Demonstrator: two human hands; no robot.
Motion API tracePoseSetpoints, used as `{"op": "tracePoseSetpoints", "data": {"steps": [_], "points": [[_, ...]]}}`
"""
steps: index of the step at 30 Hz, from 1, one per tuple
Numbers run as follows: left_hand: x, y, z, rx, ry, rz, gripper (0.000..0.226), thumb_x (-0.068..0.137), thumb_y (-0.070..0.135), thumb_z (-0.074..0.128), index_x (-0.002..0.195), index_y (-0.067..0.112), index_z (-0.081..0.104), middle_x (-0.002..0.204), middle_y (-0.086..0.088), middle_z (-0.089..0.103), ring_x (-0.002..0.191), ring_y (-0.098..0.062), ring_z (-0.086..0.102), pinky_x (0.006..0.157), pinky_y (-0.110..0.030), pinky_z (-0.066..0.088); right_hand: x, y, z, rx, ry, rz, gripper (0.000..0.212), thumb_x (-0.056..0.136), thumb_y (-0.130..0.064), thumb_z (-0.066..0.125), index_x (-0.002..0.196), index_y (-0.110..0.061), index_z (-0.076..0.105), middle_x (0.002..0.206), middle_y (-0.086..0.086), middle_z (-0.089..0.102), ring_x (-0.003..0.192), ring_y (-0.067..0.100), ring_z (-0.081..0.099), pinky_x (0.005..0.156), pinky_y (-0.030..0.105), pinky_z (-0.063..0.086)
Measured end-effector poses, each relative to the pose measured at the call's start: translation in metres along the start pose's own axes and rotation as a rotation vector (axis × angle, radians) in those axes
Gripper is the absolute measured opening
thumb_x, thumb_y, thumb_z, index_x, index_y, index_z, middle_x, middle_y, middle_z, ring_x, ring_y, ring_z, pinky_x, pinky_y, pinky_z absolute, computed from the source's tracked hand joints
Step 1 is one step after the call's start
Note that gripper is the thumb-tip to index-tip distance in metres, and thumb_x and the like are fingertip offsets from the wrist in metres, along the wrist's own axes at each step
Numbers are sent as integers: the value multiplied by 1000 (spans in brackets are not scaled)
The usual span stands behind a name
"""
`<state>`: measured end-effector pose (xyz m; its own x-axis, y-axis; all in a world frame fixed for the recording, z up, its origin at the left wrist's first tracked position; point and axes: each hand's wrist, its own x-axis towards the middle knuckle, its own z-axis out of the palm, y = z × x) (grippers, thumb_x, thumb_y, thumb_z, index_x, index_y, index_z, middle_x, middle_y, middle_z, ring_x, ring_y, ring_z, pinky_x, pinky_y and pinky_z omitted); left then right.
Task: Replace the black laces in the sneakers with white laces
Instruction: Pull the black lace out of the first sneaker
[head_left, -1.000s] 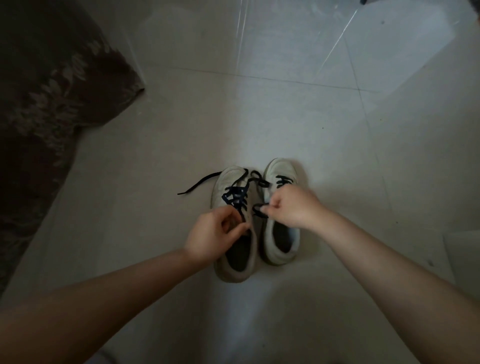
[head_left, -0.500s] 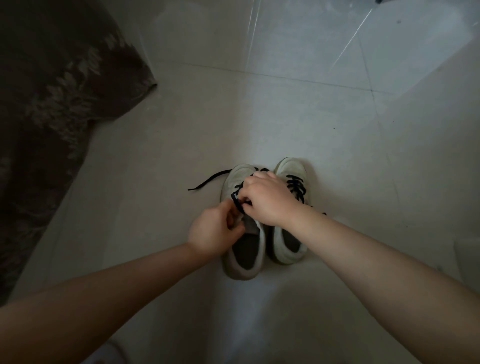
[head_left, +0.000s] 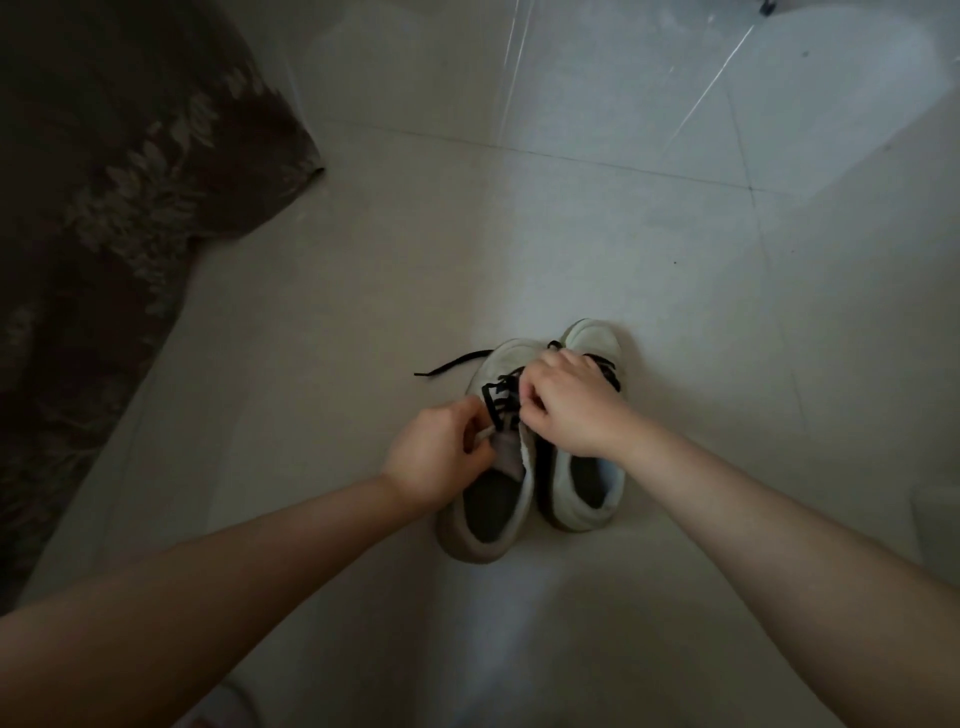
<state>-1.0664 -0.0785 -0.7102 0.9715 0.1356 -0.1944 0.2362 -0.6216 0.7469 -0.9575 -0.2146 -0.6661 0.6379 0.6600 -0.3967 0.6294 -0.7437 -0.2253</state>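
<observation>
Head cam looks down on a pair of pale sneakers standing side by side on a tiled floor (head_left: 597, 234), toes at 12 o'clock. The left hand (head_left: 441, 452) pinches the tongue or eyelet edge of the left sneaker (head_left: 488, 525) with curled fingers. The right hand (head_left: 569, 402) is curled over that sneaker's lacing and looks to be pulling on the black lace (head_left: 496, 395), though the exact strand under the fingers is hidden. One loose end of the lace trails out on the floor toward 10 o'clock. The right sneaker (head_left: 587, 499) is still laced in black, touching its partner. No white laces in view.

What could go wrong, judging from here: the sneaker is light and only steadied by a pinch, so a hard tug could drag or tip it into its neighbour. The light is dim and black on black crossings are hard to read, so it'd be easy to pull the wrong strand and cinch it tighter instead of looser. The lace tip could also snag in an eyelet.

Room-wise, bare tile runs from 12 round to 4 o'clock. A dark patterned cloth (head_left: 104, 208) hangs or lies at 9 to 11 o'clock, well apart from the sneakers. Something pale sits at the frame edge around 4 o'clock, can't tell what
</observation>
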Motion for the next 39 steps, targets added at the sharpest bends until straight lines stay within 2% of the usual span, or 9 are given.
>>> {"op": "tracePoseSetpoints", "data": {"steps": [5, 11, 18, 21, 26, 31, 33, 37, 39], "points": [[0, -4, 2, -26, 11, 34, 13, 75, 23, 64, 85, 15, 61, 68, 3, 59, 63, -18, 56, 59, -34, 46, 7, -10, -2, -43, -6, -148, 26, 90, -31, 51, 114, -24, 61, 121, -4, 52, 122, 18, 40, 102, 33, 23], [-2, -3, 2, -21, 10, 51, 18, 71, 31, 56, 79, 14, 59, 67, 3, 57, 62, -17, 53, 57, -33, 42, 9, -14, 7, -174, 101, -244, 19, 89, -17, 51, 102, -19, 65, 107, -1, 50, 113, 20, 42, 87, 29, 19], [3, 4, -3, 41, -11, 69, 10, 76, 21, 63, 74, 24, 54, 68, 8, 53, 68, -21, 57, 60, -35, 46, -1, 12, 9, 240, 238, 238, 10, 88, -16, 54, 85, -20, 63, 95, -6, 44, 101, 23, 53, 88, 32, 41], [4, 2, -3, 58, -37, 67, 5, 74, 29, 56, 74, 27, 51, 71, 7, 52, 71, -24, 58, 61, -36, 47, -1, 9, 11, 180, 187, 124, 9, 89, -17, 54, 94, -18, 62, 105, -2, 53, 107, 23, 51, 90, 31, 37], [2, 4, 0, 65, -18, 88, 37, 69, 45, 42, 84, 17, 62, 77, 2, 58, 73, -23, 58, 62, -36, 47, 0, 0, 8, 1, 159, -135, 26, 88, -26, 58, 113, -25, 65, 115, -3, 53, 119, 18, 39, 97, 30, 24], [3, 2, -2, 31, -13, 79, 28, 70, 39, 47, 79, 17, 61, 73, 5, 54, 71, -24, 58, 62, -39, 48, 5, -8, 17, -172, 204, -198, 15, 68, -7, 71, 80, -14, 66, 91, 3, 56, 94, 26, 54, 76, 30, 22], [2, 1, -3, 23, -15, 68, 20, 69, 33, 51, 77, 17, 61, 72, 3, 57, 69, -22, 57, 63, -40, 48, 4, -4, 18, -170, 264, -161, 19, 64, -2, 71, 77, -11, 63, 86, 6, 55, 87, 30, 55, 74, 33, 24], [0, -1, -4, 30, -25, 69, 13, 70, 31, 51, 74, 21, 58, 70, 6, 54, 68, -22, 57, 62, -39, 48, 7, 18, -5, -47, 405, 186, 19, 83, -5, 51, 97, -13, 62, 108, 10, 51, 106, 31, 45, 86, 37, 29], [-1, -2, -4, 30, -25, 70, 13, 70, 31, 51, 75, 20, 58, 70, 6, 53, 68, -22, 56, 62, -38, 48, 8, 27, -9, 12, 336, 252, 19, 88, -10, 47, 102, -15, 60, 114, 8, 50, 112, 28, 43, 90, 35, 29]]}}
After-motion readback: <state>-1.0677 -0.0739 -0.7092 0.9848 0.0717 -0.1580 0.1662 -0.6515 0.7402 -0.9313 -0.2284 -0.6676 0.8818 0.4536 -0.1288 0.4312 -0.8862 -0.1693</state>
